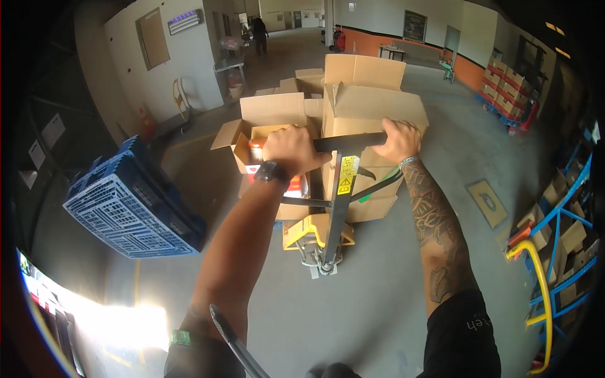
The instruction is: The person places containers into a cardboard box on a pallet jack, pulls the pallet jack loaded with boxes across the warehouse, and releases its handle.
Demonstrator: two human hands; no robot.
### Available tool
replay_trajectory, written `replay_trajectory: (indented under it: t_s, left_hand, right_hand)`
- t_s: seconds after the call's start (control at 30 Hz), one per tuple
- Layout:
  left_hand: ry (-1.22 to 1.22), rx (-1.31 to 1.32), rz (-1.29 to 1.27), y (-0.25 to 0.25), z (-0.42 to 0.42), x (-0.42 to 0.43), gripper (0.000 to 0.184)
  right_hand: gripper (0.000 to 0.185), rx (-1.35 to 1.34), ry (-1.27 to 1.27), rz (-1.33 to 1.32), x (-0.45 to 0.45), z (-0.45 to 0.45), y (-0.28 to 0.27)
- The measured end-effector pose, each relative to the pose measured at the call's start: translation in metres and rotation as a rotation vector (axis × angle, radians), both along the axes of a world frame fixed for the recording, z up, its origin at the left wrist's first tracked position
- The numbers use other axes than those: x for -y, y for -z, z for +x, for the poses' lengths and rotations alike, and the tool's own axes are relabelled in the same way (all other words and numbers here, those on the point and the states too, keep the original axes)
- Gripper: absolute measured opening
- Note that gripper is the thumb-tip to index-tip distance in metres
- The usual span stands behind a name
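Observation:
Both of my hands grip the dark crossbar of a pallet jack handle (351, 142). On its left end my left hand (291, 149) is closed, with a watch at the wrist. At the right end, my right hand (399, 140) has its fingers wrapped round the bar. The handle's shaft, with a yellow warning label (346, 175), runs down to the yellow pallet jack body (309, 230). Just beyond my hands stand open cardboard boxes: a tall one (375, 101) on the right and a lower one (271, 108) on the left, with red and white items partly hidden inside.
Blue plastic pallets (132, 208) stand at the left. Along the right are a yellow guard rail (545, 296) and a blue rack (558, 220) of cartons. Farther off, boxes sit on a loaded pallet (507, 88). A person (259, 34) is in the far background.

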State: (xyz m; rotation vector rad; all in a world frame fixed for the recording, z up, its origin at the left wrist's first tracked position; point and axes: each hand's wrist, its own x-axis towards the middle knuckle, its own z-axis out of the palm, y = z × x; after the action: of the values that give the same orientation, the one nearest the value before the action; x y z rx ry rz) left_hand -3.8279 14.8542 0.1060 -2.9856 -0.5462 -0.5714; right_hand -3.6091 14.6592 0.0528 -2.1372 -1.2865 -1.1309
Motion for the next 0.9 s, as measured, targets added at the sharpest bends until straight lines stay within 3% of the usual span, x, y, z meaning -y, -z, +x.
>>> replay_trajectory:
  t_s: [0.17,0.2,0.27,0.43,0.6,0.9]
  left_hand:
    - [-0.06,0.061,0.161,0.023,0.025,-0.054,0.054]
    - [-0.044,-0.043,0.025,0.011,0.022,-0.066,0.062]
    - [-0.01,-0.034,-0.046,0.004,0.02,-0.098,0.058]
    - [-0.012,-0.072,-0.042,0.02,0.055,-0.167,0.06]
    - [0.081,0.05,0.004,0.027,0.113,-0.195,0.052]
    - [0.075,0.042,-0.079,0.0,0.176,-0.266,0.048]
  right_hand:
    - [0.055,0.085,-0.008,0.063,-0.041,0.013,0.012]
    - [0.056,0.108,0.005,0.083,-0.057,0.012,0.013]
    - [0.054,0.07,0.055,0.045,-0.092,0.011,0.014]
    - [0.051,0.089,0.038,0.072,-0.141,0.035,0.014]
    - [0.052,0.088,0.059,0.045,-0.167,0.082,0.023]
    - [0.05,0.151,0.037,0.065,-0.233,0.144,-0.003]
